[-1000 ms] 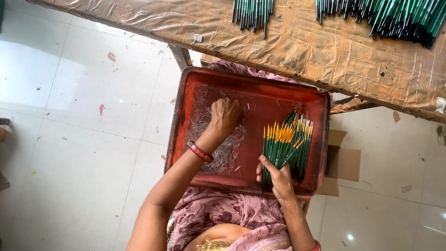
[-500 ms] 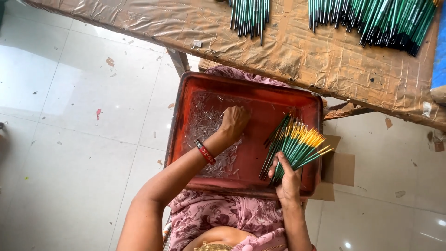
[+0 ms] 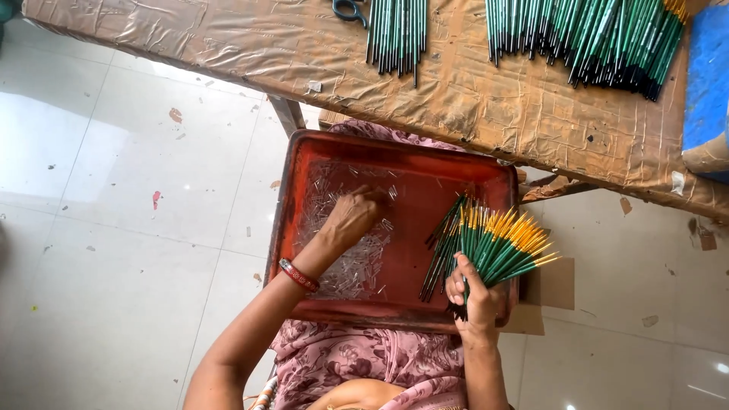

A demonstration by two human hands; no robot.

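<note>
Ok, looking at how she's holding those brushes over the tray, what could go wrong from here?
The right hand grips a splayed fan of brushes only at the base, so some could slip out. The fan leans past the red tray edge, so dropped ones may hit the floor. The left hand digs in small clear caps, which could scatter.

Right hand [image 3: 474, 292] grips brushes [image 3: 501, 243]; left hand [image 3: 351, 219] probably picking caps [image 3: 342, 258].

A pale, glossy tiled floor [image 3: 114, 228] spreads out, flecked with scraps and catching bright daylight toward nine o'clock. At twelve o'clock runs a long bench [image 3: 250, 53] wrapped in crinkled brown paper, a blue block [image 3: 708, 68] at two o'clock.
</note>
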